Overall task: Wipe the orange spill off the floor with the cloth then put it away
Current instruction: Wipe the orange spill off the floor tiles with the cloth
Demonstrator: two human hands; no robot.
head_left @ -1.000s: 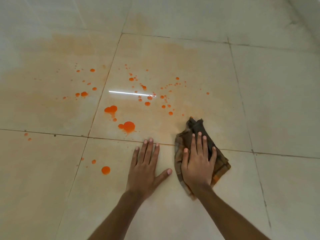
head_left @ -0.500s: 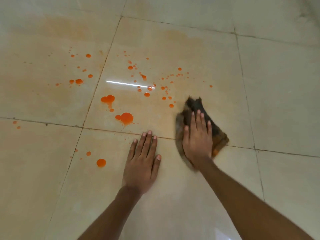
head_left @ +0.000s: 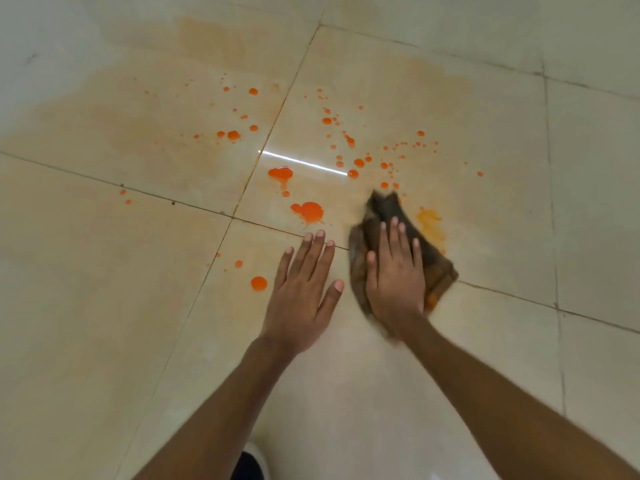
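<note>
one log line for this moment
phase: wiping | right hand: presses cloth on floor | left hand: flat on floor | spill: mostly unwiped

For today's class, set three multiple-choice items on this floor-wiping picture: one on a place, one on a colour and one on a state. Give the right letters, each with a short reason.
1. Where is the cloth?
A) under the right hand
B) on a wall hook
C) in a bucket

2. What colour are the spilled drops on the floor?
A) blue
B) orange
C) green

3. How is the left hand?
A) pinching the cloth
B) clenched in a fist
C) flat on the floor, fingers straight, holding nothing

Answers:
1 A: the right hand presses on the cloth with straight fingers.
2 B: bright orange blots dot the floor.
3 C: the left hand lies on bare floor beside the cloth.
</note>
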